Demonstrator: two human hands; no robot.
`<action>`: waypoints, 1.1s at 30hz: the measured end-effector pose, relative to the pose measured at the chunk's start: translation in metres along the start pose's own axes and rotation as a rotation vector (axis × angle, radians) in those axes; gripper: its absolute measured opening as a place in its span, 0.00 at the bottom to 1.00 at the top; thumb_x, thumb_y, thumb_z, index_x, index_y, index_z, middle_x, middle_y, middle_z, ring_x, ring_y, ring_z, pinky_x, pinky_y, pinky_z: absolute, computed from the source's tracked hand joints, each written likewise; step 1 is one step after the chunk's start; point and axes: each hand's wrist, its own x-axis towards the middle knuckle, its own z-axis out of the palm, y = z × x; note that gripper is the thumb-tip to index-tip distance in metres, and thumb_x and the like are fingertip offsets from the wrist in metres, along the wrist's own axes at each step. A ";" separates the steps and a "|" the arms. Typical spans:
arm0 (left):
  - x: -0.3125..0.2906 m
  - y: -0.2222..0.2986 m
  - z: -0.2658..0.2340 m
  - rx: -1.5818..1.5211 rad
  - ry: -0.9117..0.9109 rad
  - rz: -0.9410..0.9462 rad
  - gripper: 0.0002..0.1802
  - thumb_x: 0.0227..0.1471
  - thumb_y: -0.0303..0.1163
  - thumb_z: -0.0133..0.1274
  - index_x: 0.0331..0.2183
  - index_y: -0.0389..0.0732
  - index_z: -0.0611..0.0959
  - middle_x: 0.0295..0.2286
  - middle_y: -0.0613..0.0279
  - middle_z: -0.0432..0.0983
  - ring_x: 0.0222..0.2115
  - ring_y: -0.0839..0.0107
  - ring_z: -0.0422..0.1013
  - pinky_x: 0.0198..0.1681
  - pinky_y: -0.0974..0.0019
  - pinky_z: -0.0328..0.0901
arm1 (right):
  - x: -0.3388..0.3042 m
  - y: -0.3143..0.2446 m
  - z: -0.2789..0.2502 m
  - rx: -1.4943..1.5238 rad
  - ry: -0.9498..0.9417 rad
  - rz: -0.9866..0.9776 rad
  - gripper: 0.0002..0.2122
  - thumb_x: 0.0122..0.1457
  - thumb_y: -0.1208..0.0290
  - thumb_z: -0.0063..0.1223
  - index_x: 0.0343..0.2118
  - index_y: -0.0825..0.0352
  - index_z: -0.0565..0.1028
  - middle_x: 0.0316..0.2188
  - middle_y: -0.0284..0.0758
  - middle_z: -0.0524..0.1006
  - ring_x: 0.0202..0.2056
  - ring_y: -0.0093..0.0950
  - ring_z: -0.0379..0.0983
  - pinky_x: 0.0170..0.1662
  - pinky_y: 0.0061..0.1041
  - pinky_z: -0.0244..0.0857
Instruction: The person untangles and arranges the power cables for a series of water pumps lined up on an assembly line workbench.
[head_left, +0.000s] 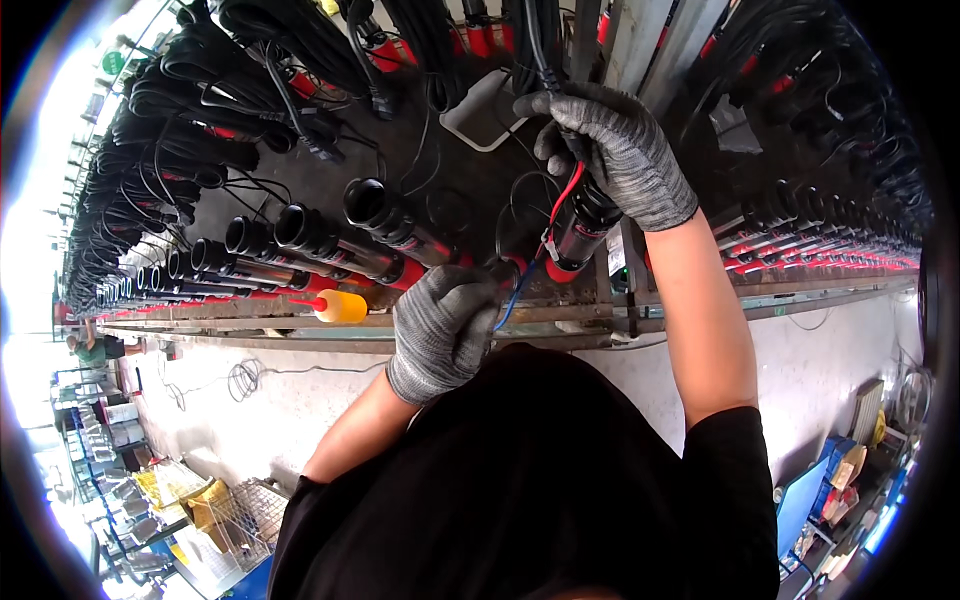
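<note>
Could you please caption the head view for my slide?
Gloved right hand grips a black-and-red cylinder while the left hand handles its wires.

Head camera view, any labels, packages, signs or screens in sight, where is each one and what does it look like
Label: small white upright strip on the rack frame, just right of the black and red cylinder held by the gloved right hand; print too small to tell.
Flat package: pale rounded rectangle lying among the black cables, left of the right hand.
Boxes: blue and tan, on the floor at lower right.
No screens or signs visible.
</note>
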 end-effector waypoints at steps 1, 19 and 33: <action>-0.001 -0.001 -0.001 -0.008 0.006 -0.004 0.05 0.51 0.24 0.56 0.34 0.39 0.82 0.33 0.55 0.80 0.32 0.56 0.78 0.36 0.61 0.72 | -0.001 -0.001 0.001 0.014 -0.004 0.004 0.19 0.63 0.62 0.58 0.48 0.74 0.78 0.43 0.40 0.82 0.28 0.22 0.77 0.32 0.20 0.74; 0.004 0.001 0.005 -0.007 0.011 0.016 0.04 0.50 0.23 0.57 0.33 0.39 0.82 0.32 0.56 0.80 0.31 0.58 0.78 0.35 0.62 0.73 | 0.005 0.005 -0.006 0.045 -0.033 -0.043 0.15 0.64 0.64 0.56 0.45 0.72 0.79 0.40 0.40 0.82 0.26 0.21 0.75 0.25 0.18 0.66; 0.004 -0.006 0.003 0.005 0.074 -0.043 0.03 0.53 0.26 0.57 0.32 0.39 0.82 0.31 0.55 0.79 0.30 0.56 0.77 0.35 0.60 0.71 | 0.001 0.000 0.004 0.043 0.008 -0.005 0.20 0.63 0.60 0.57 0.49 0.74 0.78 0.38 0.42 0.83 0.26 0.22 0.75 0.28 0.20 0.69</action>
